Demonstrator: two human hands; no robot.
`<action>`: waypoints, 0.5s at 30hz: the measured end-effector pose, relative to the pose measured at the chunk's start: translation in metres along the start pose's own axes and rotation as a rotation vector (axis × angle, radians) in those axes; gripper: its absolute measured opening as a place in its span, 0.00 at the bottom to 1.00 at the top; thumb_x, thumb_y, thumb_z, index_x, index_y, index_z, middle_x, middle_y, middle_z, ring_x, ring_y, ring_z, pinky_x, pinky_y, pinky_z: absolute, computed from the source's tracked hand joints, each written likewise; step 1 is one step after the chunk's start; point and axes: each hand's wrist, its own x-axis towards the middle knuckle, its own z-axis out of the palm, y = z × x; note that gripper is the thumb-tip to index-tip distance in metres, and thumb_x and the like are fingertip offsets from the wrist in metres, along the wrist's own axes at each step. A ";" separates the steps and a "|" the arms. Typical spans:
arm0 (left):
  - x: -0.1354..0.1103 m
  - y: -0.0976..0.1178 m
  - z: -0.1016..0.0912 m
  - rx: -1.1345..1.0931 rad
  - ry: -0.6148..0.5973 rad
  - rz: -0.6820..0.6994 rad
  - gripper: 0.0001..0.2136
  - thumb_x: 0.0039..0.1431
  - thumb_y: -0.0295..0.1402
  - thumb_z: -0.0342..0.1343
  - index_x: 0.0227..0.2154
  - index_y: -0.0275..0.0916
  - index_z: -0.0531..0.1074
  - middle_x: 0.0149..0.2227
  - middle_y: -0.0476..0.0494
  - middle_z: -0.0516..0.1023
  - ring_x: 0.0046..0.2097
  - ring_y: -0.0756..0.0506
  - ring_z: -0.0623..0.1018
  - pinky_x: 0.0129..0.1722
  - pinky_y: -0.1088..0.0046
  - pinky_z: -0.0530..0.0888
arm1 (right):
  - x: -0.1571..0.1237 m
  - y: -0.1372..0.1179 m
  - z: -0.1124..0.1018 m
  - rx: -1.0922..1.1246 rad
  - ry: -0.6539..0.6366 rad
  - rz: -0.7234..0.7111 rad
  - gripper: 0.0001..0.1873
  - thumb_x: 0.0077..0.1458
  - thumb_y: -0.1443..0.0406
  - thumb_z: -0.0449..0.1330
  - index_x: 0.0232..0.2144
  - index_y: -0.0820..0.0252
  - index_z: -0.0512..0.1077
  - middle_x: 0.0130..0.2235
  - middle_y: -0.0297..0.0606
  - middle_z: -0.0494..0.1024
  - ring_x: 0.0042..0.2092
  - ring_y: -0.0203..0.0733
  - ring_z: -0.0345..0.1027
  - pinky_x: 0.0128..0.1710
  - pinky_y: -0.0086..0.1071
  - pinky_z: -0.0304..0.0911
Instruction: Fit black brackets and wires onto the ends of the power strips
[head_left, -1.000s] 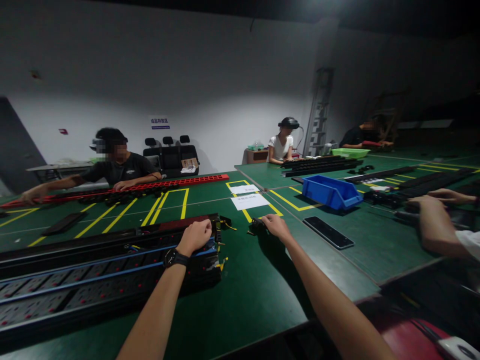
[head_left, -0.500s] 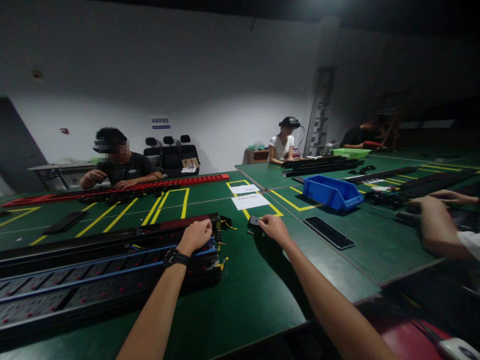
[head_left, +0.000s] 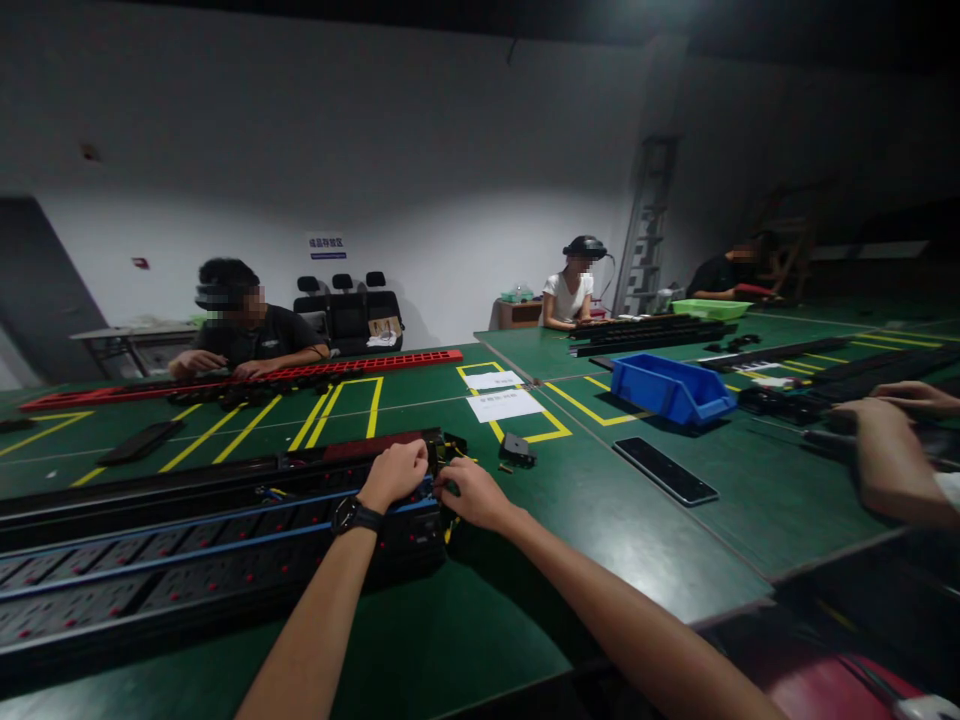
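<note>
Long black power strips with rows of sockets and red dots lie side by side on the left of the green table. At their right end my left hand, with a watch on its wrist, is closed over the end of one strip. My right hand is beside it, thumb and fingertips pinched together at the same end. Whatever they pinch is hidden. Yellow wires stick out there. A small black block lies to the right of my right hand, with a tiny brass-coloured piece near it.
Farther right lie a phone and a blue bin. White paper sheets lie within yellow tape lines. Co-workers sit across the table, and another person's hands are at the right edge. A red rail lies at the back left.
My right hand has left the small black block and moved left to the strip's end, beside my left hand. The left hand stays over the strip. The view has shifted slightly.
</note>
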 end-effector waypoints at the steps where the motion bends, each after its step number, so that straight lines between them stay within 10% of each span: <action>1: 0.000 0.000 0.000 0.001 -0.001 -0.001 0.10 0.62 0.33 0.46 0.37 0.45 0.74 0.36 0.43 0.81 0.39 0.42 0.79 0.36 0.72 0.68 | 0.005 -0.001 0.002 0.026 -0.003 0.002 0.02 0.56 0.68 0.65 0.34 0.58 0.79 0.36 0.37 0.76 0.40 0.40 0.69 0.40 0.30 0.60; 9: -0.001 -0.001 0.000 -0.007 0.005 0.005 0.09 0.63 0.34 0.47 0.36 0.45 0.73 0.36 0.44 0.81 0.39 0.42 0.80 0.36 0.72 0.68 | 0.018 -0.001 0.001 0.286 0.082 0.012 0.06 0.58 0.62 0.65 0.33 0.59 0.81 0.34 0.36 0.79 0.36 0.39 0.70 0.38 0.30 0.60; 15: 0.000 -0.001 0.000 0.003 0.006 0.001 0.11 0.63 0.32 0.46 0.38 0.45 0.74 0.37 0.43 0.82 0.40 0.42 0.80 0.37 0.71 0.69 | 0.016 0.042 -0.045 0.460 0.297 0.221 0.19 0.58 0.51 0.59 0.33 0.62 0.79 0.28 0.37 0.79 0.29 0.39 0.68 0.30 0.30 0.60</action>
